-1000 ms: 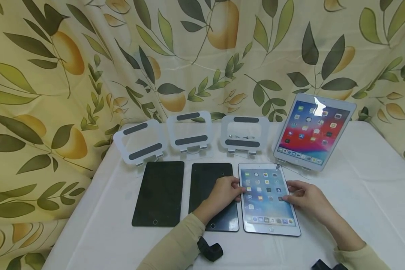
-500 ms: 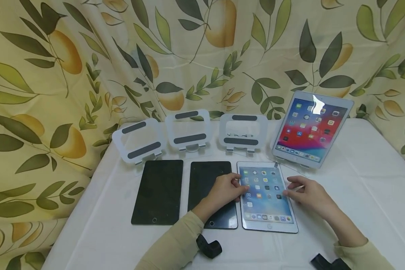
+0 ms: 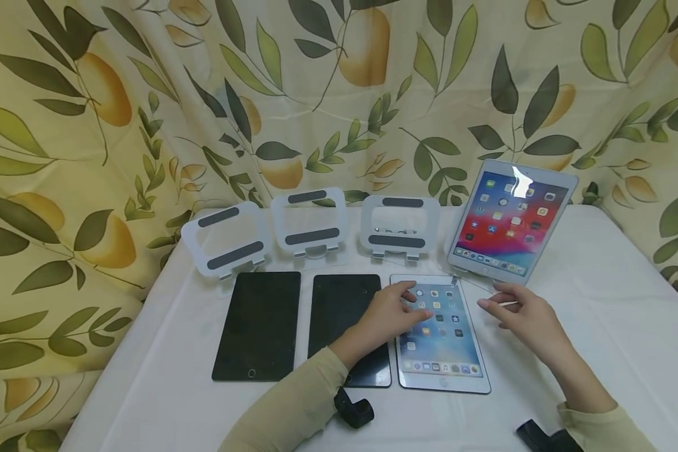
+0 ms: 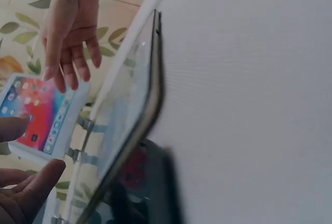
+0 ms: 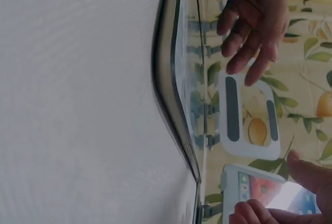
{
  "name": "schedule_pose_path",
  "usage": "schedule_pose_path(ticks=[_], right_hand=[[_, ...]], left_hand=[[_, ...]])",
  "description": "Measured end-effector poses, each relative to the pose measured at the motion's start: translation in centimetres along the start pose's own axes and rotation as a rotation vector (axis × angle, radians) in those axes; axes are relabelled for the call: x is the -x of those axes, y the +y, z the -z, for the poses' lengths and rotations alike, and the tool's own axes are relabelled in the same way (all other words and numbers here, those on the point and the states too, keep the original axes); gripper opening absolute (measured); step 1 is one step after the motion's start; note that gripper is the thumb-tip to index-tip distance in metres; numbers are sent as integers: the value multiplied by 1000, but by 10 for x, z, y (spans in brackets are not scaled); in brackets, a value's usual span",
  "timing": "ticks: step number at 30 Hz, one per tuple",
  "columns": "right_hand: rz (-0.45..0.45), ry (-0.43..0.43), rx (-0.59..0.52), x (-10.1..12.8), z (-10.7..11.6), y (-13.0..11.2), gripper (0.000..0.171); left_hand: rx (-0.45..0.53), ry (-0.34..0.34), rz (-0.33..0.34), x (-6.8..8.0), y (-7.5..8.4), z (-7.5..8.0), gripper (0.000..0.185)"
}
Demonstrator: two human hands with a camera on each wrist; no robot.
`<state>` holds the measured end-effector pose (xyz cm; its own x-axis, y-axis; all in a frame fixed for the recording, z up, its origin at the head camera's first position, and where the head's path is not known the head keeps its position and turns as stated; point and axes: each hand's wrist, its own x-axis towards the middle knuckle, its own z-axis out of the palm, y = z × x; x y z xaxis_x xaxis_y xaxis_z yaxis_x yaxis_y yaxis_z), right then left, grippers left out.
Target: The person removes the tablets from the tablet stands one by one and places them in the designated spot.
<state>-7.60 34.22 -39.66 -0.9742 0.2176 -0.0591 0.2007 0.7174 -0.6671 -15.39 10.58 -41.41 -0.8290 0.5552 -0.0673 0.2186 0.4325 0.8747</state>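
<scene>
A white tablet (image 3: 442, 351) with a lit blue home screen lies flat on the table. My left hand (image 3: 388, 314) hovers above its left side, thumb and fingers apart with nothing between them. To the right of the tablet, my right hand (image 3: 528, 317) is raised, its fingers loosely bent and holding nothing. The left wrist view shows the tablet's edge (image 4: 152, 79) on the cloth below both hands. Under my left forearm, a black tablet (image 3: 339, 314) is partly hidden. Another black tablet (image 3: 258, 326) lies left of it.
Along the back stand three white stands with grey pads: a left stand (image 3: 203, 251), a middle stand (image 3: 277, 220) and a right stand (image 3: 367, 223). A white tablet (image 3: 511, 220) with a red and blue screen leans on a stand at back right. Behind hangs a patterned curtain (image 3: 203, 144).
Both hands have come away from the sides of the white tablet and risen, the right one moving outward from its edge. The head view has shifted slightly; the tablets stay in place.
</scene>
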Motion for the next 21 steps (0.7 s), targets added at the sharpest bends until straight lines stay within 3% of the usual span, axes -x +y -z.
schedule_pose_path(ticks=[8, 13, 18, 21], right_hand=[[10, 147, -57, -23, 1, 37, 81], [-11, 273, -13, -45, -7, 73, 90], [-39, 341, -29, -55, -6, 85, 94], [-62, 370, -44, -59, -3, 90, 95]], left_hand=[[34, -22, -1, -16, 29, 3, 72], [93, 44, -65, -32, 36, 3, 73], [95, 82, -151, -50, 37, 2, 70], [124, 110, -145, -59, 40, 0, 69]])
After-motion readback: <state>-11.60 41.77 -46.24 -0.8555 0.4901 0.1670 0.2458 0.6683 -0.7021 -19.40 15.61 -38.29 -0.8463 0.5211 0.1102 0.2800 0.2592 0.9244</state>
